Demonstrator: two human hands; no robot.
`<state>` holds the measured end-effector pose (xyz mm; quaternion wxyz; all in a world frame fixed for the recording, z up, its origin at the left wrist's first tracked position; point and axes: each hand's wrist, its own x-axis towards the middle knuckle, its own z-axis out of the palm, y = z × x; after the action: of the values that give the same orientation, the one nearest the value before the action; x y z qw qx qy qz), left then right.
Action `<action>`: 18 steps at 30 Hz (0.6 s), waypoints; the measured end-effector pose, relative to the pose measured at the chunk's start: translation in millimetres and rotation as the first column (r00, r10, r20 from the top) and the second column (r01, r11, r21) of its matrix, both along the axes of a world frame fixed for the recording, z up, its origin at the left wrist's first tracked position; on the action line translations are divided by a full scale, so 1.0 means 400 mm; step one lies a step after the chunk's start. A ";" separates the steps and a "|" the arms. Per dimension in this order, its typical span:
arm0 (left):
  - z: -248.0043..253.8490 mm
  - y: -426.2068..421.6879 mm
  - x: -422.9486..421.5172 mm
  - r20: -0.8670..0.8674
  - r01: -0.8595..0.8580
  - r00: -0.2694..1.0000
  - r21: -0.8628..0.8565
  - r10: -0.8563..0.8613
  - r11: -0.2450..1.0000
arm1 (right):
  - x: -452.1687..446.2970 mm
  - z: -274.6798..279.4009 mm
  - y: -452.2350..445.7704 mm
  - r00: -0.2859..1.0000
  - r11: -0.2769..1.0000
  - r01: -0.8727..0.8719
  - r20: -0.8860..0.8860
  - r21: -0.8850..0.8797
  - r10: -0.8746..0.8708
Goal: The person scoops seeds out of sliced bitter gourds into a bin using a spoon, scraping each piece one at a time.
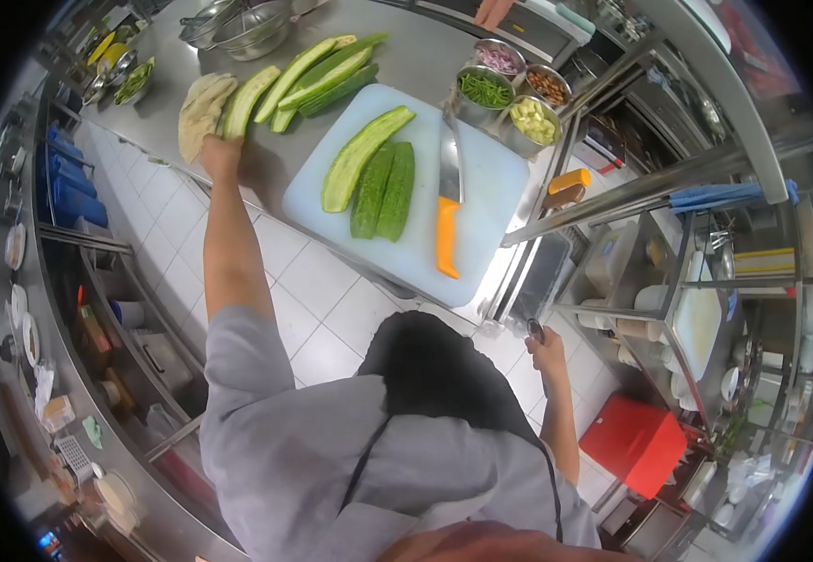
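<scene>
At the near edge of the steel counter, my left hand is closed at the lower end of a halved cucumber, beside a crumpled beige cloth; its fingertips are hidden. Low on my right side, away from the counter, my right hand grips what looks like a metal spoon with a rounded end. Several long cucumber halves lie farther back, some showing scooped-out insides. The white cutting board carries a cut-side-up half, two skin-up pieces and a knife with an orange handle.
Metal containers of green pieces, chopped onion, brown bits and pale cubes stand right of the board. Metal bowls sit at the back. A red box is on the floor. Another person's hand shows at the top.
</scene>
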<state>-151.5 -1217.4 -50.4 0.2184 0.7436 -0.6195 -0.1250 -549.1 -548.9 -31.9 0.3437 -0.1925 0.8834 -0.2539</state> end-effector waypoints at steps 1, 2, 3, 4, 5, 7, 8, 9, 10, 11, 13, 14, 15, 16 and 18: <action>-0.009 -0.007 -0.008 -0.025 0.005 1.000 -0.012 -0.006 1.000 | -0.003 0.003 -0.008 1.000 1.000 0.004 -0.003 0.014 -0.003; -0.027 -0.011 -0.014 -0.050 0.008 0.999 -0.022 -0.009 1.000 | -0.006 0.007 -0.015 1.000 1.000 0.005 -0.004 0.029 -0.005; -0.038 -0.013 -0.018 -0.074 0.010 0.997 -0.032 -0.012 0.999 | -0.010 0.002 -0.016 1.000 1.000 -0.001 -0.013 0.027 0.002; -0.040 -0.019 -0.023 -0.275 0.055 0.961 0.093 -0.028 0.994 | -0.014 -0.005 -0.020 1.000 1.000 -0.010 -0.021 0.024 0.011; -0.040 -0.025 -0.028 -0.464 0.122 0.886 0.208 -0.012 0.970 | -0.017 -0.007 -0.018 0.999 0.999 -0.021 -0.028 0.024 0.022; -0.058 -0.039 -0.033 -0.766 0.200 0.634 0.292 0.104 0.935 | -0.011 0.005 -0.029 0.999 1.000 -0.029 -0.038 0.007 0.030; -0.075 -0.042 -0.034 -0.871 0.188 0.462 0.281 0.168 0.941 | -0.011 0.009 -0.037 0.998 0.999 -0.037 -0.042 0.000 0.037; -0.089 -0.031 -0.025 -0.936 0.169 0.270 0.276 0.225 0.946 | -0.008 0.018 -0.043 1.000 1.000 -0.006 0.004 -0.019 0.006; -0.083 -0.005 -0.012 -0.957 0.191 0.186 0.259 0.224 0.947 | -0.006 0.027 -0.053 0.998 0.999 0.025 0.052 -0.036 -0.023; -0.075 0.020 0.001 -0.970 0.209 0.099 0.237 0.221 0.949 | -0.007 0.035 -0.064 0.994 0.997 0.054 0.098 -0.053 -0.049; -0.033 0.109 0.016 -0.986 0.230 -0.013 0.162 0.169 0.960 | -0.009 0.054 -0.084 0.980 0.988 0.100 0.186 -0.114 -0.078; -0.005 0.179 0.025 -0.992 0.232 -0.034 0.111 0.122 0.966 | -0.018 0.056 -0.092 0.969 0.982 0.124 0.230 -0.144 -0.089; 0.026 0.251 0.033 -0.996 0.232 -0.053 0.058 0.073 0.971 | -0.033 0.048 -0.096 0.969 0.983 0.108 0.237 -0.147 -0.071; 0.052 0.319 0.040 -0.997 0.234 -0.075 0.007 0.025 0.972 | -0.050 0.036 -0.098 0.968 0.985 0.089 0.246 -0.149 -0.051; 0.107 0.446 0.051 -0.990 0.227 -0.120 -0.105 -0.079 0.968 | -0.081 0.014 -0.118 0.959 0.983 0.050 0.283 -0.176 0.002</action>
<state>-131.2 -1039.2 -7.7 0.5508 0.3385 -0.3281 -0.6888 -581.4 -595.9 -26.2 0.4439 -0.1739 0.8009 -0.3623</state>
